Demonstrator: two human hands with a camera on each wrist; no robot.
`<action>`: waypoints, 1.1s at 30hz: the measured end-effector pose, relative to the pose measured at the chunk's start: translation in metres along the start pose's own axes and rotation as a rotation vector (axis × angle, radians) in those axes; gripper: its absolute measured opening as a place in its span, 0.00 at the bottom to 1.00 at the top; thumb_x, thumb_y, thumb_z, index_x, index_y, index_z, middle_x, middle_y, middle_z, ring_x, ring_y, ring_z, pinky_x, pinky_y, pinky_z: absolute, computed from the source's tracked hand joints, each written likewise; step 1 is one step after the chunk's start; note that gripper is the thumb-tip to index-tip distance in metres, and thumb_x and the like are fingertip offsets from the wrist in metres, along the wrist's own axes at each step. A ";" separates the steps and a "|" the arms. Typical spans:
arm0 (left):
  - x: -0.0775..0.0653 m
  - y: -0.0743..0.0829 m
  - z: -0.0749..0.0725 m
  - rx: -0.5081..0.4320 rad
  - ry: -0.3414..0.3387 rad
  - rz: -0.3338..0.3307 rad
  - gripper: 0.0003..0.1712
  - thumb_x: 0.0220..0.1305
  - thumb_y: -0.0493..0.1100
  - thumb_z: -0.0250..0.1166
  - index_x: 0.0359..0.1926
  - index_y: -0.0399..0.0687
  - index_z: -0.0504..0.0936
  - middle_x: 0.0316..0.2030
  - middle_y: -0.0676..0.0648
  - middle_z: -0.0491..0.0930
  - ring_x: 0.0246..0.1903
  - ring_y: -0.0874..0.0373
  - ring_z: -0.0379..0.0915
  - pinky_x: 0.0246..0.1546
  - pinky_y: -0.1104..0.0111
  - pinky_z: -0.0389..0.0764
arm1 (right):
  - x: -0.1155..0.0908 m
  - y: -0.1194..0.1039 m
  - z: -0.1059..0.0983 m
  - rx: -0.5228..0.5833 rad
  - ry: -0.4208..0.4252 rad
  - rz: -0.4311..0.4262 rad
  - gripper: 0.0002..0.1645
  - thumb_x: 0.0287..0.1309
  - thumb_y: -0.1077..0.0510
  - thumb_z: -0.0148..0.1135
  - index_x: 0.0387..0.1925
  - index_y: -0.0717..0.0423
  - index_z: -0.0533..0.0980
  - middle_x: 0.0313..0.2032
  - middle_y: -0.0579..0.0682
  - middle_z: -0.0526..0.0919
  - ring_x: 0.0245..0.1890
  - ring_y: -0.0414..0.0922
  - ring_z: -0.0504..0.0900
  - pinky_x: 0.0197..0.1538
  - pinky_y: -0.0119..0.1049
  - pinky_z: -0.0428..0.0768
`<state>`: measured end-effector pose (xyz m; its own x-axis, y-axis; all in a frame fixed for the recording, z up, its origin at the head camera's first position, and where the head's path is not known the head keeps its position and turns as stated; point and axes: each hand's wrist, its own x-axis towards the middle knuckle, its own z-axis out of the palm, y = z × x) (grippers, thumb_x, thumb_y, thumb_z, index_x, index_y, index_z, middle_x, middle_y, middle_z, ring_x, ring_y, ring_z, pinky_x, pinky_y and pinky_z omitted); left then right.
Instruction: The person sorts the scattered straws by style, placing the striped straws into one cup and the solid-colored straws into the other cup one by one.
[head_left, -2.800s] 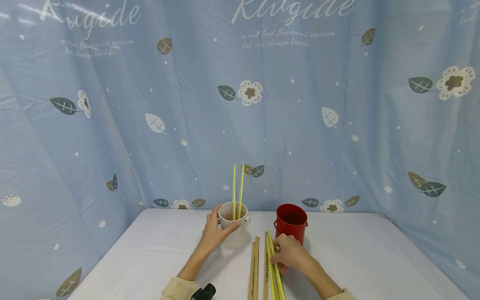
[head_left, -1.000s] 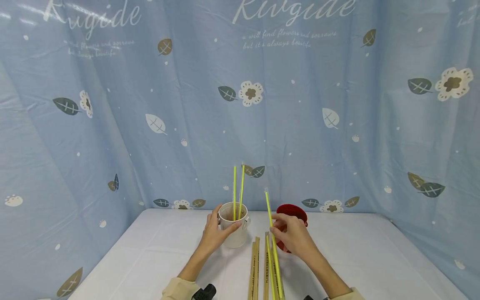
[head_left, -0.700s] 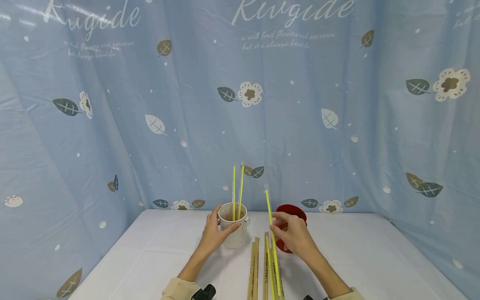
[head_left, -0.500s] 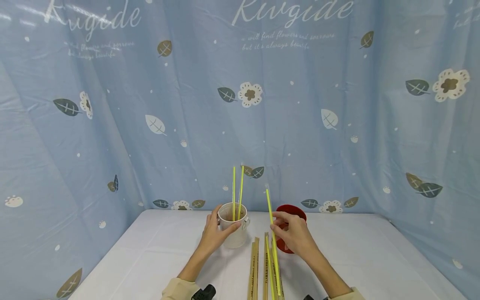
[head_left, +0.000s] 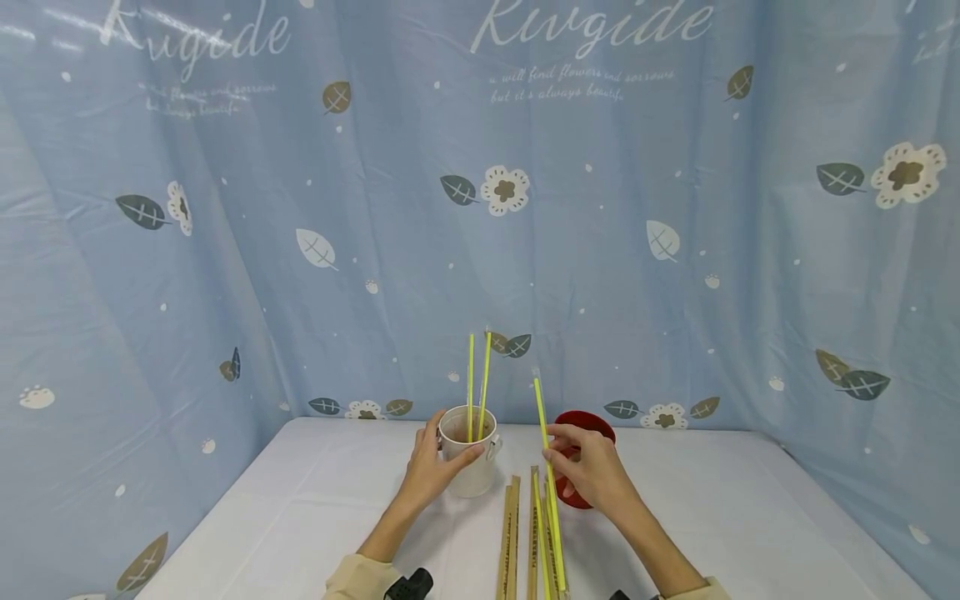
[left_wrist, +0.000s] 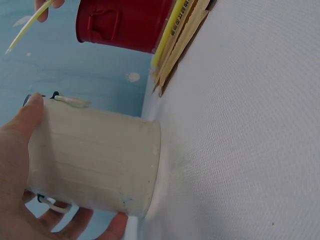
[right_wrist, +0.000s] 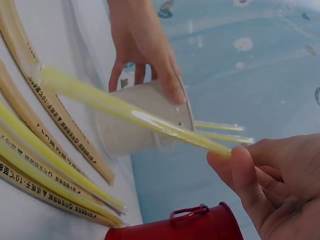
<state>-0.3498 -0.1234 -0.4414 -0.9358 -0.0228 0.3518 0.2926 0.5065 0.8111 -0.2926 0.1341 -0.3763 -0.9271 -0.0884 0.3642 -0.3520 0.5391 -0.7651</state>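
My left hand (head_left: 431, 475) grips the white pail (head_left: 474, 479), thumb at the near side of its rim and fingers round the far side. Two yellow straws (head_left: 470, 379) in clear wrappers stand in that pail. Between thumb and index finger, my right hand (head_left: 592, 475) pinches another wrapped yellow straw (right_wrist: 100, 99) near its upper part. This straw slants over the row on the table, its lower end toward me. A red pail (left_wrist: 127, 22) stands behind my right hand, partly hidden by it in the head view.
Paper-wrapped brown straws (head_left: 513, 533) lie lengthwise on the white tablecloth (head_left: 315, 500) between and in front of the pails. More yellow straws (right_wrist: 57, 155) lie among them. A blue patterned curtain (head_left: 375, 208) hangs behind the table.
My right hand has lifted one yellow straw from the row, up and forward, and now holds it nearly still. My left hand stays on the white pail.
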 end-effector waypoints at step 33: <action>0.000 -0.001 0.000 0.004 0.000 0.002 0.55 0.51 0.66 0.71 0.75 0.58 0.56 0.62 0.39 0.66 0.60 0.41 0.71 0.55 0.41 0.73 | 0.006 0.005 0.004 0.097 0.083 -0.069 0.21 0.56 0.63 0.69 0.53 0.56 0.80 0.35 0.51 0.85 0.22 0.38 0.83 0.22 0.32 0.81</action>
<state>-0.3501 -0.1241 -0.4420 -0.9354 -0.0219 0.3530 0.2933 0.5100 0.8087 -0.3003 0.1329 -0.3800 -0.8879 -0.0511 0.4571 -0.4290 0.4503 -0.7830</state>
